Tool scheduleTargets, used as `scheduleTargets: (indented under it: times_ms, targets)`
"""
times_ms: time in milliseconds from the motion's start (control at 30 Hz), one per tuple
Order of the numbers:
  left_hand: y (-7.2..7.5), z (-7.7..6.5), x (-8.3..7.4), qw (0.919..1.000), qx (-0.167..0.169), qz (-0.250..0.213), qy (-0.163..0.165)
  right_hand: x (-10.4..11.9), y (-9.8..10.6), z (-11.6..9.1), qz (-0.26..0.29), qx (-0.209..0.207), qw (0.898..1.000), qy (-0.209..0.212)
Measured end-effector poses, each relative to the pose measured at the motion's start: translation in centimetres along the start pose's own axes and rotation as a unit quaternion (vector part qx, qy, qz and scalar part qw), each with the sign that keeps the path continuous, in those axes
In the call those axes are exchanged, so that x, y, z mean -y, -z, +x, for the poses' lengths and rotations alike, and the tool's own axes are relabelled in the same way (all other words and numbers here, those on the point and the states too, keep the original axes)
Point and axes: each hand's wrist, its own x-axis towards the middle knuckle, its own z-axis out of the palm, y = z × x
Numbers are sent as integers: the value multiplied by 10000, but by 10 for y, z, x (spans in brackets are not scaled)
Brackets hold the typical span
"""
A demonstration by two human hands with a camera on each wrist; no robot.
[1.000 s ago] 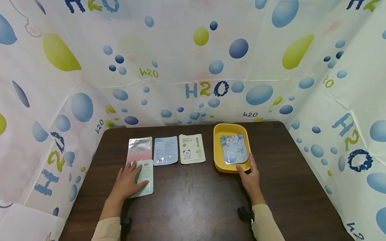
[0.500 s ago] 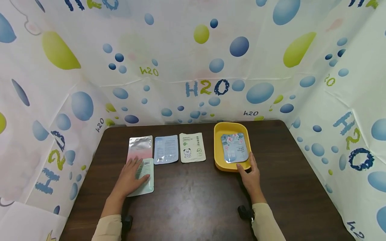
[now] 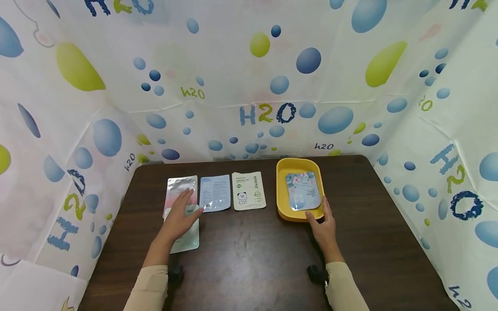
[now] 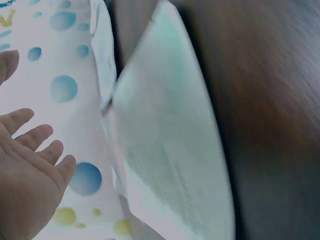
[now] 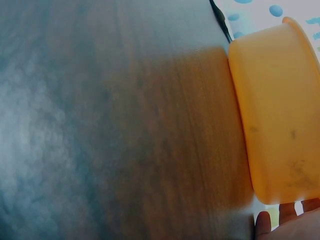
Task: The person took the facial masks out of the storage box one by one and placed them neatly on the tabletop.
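Note:
My left hand (image 3: 180, 218) is over the pale green sachet (image 3: 188, 237), with fingers spread and nothing in its grasp. In the left wrist view, the same hand (image 4: 32, 175) shows apart from that green sachet (image 4: 165, 125). Behind it lies a silver and pink sachet (image 3: 177, 184), partly covered by the green one and the fingers. My right hand (image 3: 324, 229) rests at the near right corner of a yellow plastic tray (image 3: 285, 215), its thumb at the front and fingers along the side. Inside the tray is a blue flowered sachet (image 3: 302, 191).
A light blue sachet (image 3: 215, 193) and a cream sachet with a bear print (image 3: 249, 191) lie in a row between the left hand and the tray. The brown table (image 3: 249, 259) is enclosed by white printed sheeting (image 3: 218, 56) on its far side and flanks.
My left hand has lifted off the green sachet and moved right and away from me, now overlapping the pink one. The right hand and the tray stay put.

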Motion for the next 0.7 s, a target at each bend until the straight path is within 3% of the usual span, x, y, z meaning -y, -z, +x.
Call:
scheduleTargets:
  times_ms: [200,533,700]
  targets:
    - [-4,11,-21,9992,0,-373,138,9,0,-4,-7,13,10000,-68]
    - [-15,27,-67,9946,4,-1009,231,-1,-1,-1,-52,-35,10000,24]
    - [-22,37,-89,9826,9,-1855,101,8,0,-3,-13,34,10000,-92]
